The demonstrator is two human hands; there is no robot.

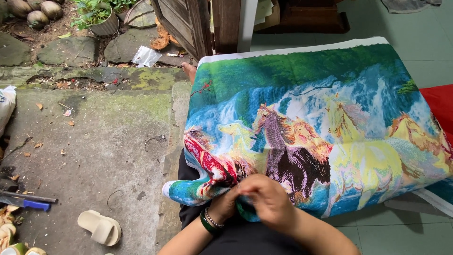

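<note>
I see my right hand [270, 200] curled knuckles-up at the near edge of the scene, fingers bent inward and pressed on the near hem of the embroidered cloth [321, 127]; a thin needle [239, 187] seems to stick up between the two hands, though it is too small for me to be sure which fingers pinch it. My left hand [225, 204] sits just beside the right, touching it, mostly tucked under the cloth's edge with its fingers closed on the fabric; I wear a green bangle [206, 223] and a bead bracelet [213, 219] on that wrist. Both forearms come up from the bottom edge over my dark-clad lap [236, 238]. The cloth drapes over my knees and spreads far and right, showing stitched horses in purple, yellow and red before a blue waterfall and green trees, with a white border along its far edge. To the left lies a worn concrete floor [104, 146] with a beige sandal [100, 227] near me and a blue-handled tool [28, 202] at the left edge. Farther off are mossy stones, a potted plant [99, 16] and a wooden door [186, 26]. On the right the floor is green tile [415, 42], and something red [439, 104] shows behind the cloth.
</note>
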